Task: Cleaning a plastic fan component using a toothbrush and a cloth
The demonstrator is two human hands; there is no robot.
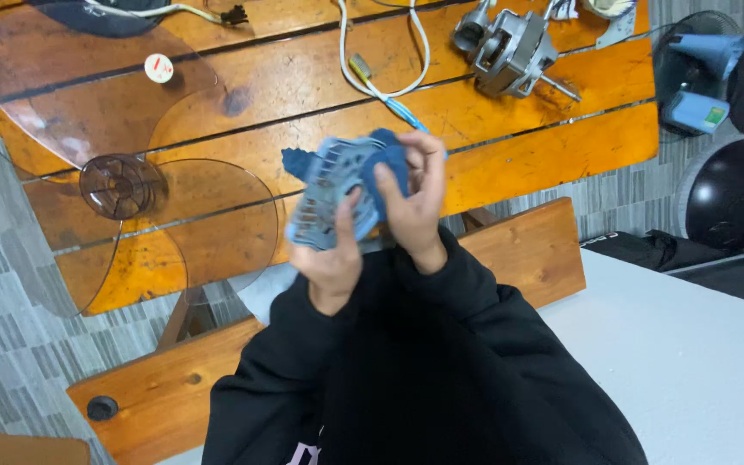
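I hold a light blue slotted plastic cover (331,191) up in front of me over the wooden table (553,146). My left hand (333,250) grips its lower edge, thumb pressed on its face. My right hand (415,194) presses a dark blue cloth (389,159) against the cover's right side. Black sleeves cover both my arms.
A clear fan blade (122,185) lies at the table's left. A grey electric motor (510,52) with a shaft rests at the far right, next to a white cable (381,86). A wooden bench (527,250) stands below. Fan parts (708,77) sit on the floor at right.
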